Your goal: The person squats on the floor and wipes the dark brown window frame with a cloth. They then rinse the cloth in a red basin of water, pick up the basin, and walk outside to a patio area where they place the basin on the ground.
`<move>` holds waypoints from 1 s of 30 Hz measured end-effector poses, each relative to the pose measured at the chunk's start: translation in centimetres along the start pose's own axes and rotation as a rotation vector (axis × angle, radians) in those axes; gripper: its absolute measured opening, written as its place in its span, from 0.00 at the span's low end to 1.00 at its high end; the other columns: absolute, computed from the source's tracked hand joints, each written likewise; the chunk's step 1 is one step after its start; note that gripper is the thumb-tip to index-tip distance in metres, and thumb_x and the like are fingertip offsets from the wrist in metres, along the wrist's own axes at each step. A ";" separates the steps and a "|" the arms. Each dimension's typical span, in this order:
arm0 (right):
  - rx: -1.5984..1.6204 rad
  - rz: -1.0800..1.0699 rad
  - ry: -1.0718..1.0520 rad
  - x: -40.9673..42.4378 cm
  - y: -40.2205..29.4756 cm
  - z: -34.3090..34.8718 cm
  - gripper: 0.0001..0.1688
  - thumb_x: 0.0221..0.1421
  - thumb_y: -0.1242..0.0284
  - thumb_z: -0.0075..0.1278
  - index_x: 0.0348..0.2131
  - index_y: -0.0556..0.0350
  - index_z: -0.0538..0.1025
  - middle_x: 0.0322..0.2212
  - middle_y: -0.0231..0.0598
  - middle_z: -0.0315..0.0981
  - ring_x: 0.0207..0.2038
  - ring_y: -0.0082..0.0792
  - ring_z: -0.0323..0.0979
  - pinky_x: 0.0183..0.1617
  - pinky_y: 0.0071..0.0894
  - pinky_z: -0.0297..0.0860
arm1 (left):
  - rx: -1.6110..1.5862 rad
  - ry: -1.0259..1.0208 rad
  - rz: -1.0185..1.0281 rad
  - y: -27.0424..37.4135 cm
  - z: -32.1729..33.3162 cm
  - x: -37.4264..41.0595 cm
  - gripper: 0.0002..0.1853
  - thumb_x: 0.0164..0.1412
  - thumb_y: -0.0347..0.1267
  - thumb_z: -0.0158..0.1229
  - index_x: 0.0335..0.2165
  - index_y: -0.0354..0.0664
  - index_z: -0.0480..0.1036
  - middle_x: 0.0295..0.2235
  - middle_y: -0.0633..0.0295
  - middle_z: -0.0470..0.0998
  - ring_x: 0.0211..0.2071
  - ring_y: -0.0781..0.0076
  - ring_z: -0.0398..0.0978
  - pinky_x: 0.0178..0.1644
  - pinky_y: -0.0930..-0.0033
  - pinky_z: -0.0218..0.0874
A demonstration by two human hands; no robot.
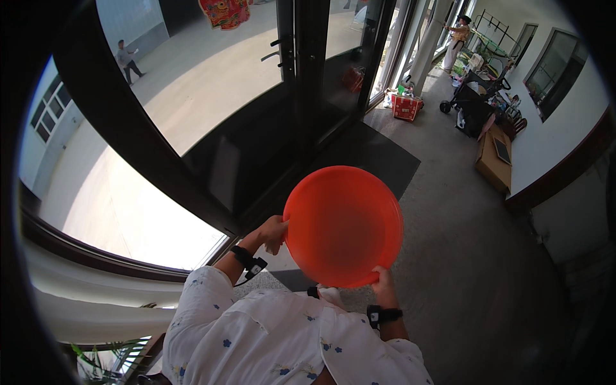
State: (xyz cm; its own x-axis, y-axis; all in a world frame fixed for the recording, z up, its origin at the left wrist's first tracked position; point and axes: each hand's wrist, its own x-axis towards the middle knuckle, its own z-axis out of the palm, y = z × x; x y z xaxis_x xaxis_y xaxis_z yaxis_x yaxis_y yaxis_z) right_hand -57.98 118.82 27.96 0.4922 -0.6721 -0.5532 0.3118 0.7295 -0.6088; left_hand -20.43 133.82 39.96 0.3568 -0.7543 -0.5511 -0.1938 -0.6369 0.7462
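Note:
An orange-red round plastic basin is held out in front of my body, its inside facing up towards me. My left hand grips the rim on the left, the thumb over the edge. At the lower right of the rim, my right hand has hold of the basin too. Black straps with small devices circle both my wrists. Part of a foot shows below the basin, between it and my patterned white shirt.
A dark glazed door with a lever handle stands ahead, a dark mat at its foot. Along the corridor are a red bag, a black pushchair and a cardboard box. One person stands far down it; another walks outside.

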 end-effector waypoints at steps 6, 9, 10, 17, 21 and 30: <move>0.037 0.008 -0.004 5.9 -6.9 1.8 0.34 0.42 0.84 0.46 0.52 0.64 0.62 0.47 0.43 0.63 0.50 0.45 0.63 0.51 0.45 0.65 | -0.233 0.054 -0.041 7.1 -2.0 4.2 0.38 0.60 0.61 0.42 0.40 0.33 0.74 0.23 0.56 0.73 0.21 0.72 0.67 0.26 0.64 0.62; 0.100 0.049 0.007 9.0 -10.1 2.8 0.33 0.41 0.84 0.45 0.52 0.62 0.62 0.48 0.43 0.63 0.49 0.45 0.63 0.52 0.45 0.64 | -0.262 0.142 -0.013 7.1 -4.0 9.5 0.34 0.64 0.56 0.41 0.46 0.33 0.70 0.30 0.54 0.78 0.21 0.72 0.68 0.26 0.66 0.63; 0.097 0.059 0.028 10.2 -11.3 3.1 0.33 0.42 0.84 0.46 0.51 0.62 0.63 0.48 0.43 0.63 0.49 0.44 0.64 0.52 0.45 0.64 | -0.283 0.154 0.029 7.3 -5.1 11.4 0.29 0.64 0.50 0.44 0.45 0.32 0.70 0.32 0.52 0.79 0.20 0.72 0.70 0.25 0.67 0.64; -0.527 -0.237 -0.036 16.9 -19.3 4.7 0.32 0.42 0.82 0.47 0.50 0.59 0.63 0.48 0.44 0.63 0.49 0.44 0.64 0.52 0.46 0.65 | -0.306 0.496 0.201 12.4 -14.9 22.0 0.17 0.63 0.38 0.50 0.37 0.31 0.71 0.30 0.53 0.78 0.14 0.74 0.68 0.19 0.71 0.62; -0.017 -0.067 0.032 22.0 -24.8 7.7 0.35 0.42 0.82 0.47 0.54 0.59 0.61 0.50 0.44 0.62 0.51 0.46 0.64 0.53 0.49 0.64 | -0.336 0.691 0.272 17.7 -20.1 28.0 0.16 0.63 0.38 0.50 0.36 0.33 0.71 0.25 0.59 0.76 0.12 0.76 0.67 0.16 0.72 0.60; -0.028 -0.056 0.035 34.1 -33.0 9.4 0.38 0.39 0.84 0.43 0.55 0.60 0.60 0.50 0.45 0.63 0.51 0.49 0.64 0.55 0.53 0.65 | 0.386 1.388 0.343 32.8 -28.3 35.1 0.24 0.60 0.47 0.53 0.39 0.33 0.68 0.31 0.49 0.75 0.32 0.54 0.76 0.36 0.59 0.67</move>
State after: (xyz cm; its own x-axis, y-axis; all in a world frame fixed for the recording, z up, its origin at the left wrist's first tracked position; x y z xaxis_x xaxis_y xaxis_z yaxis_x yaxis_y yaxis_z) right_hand -43.83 73.01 34.58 0.4460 -0.7163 -0.5367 0.3153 0.6869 -0.6548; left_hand 11.62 90.95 55.68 0.7690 -0.2630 0.5826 -0.5933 -0.6327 0.4976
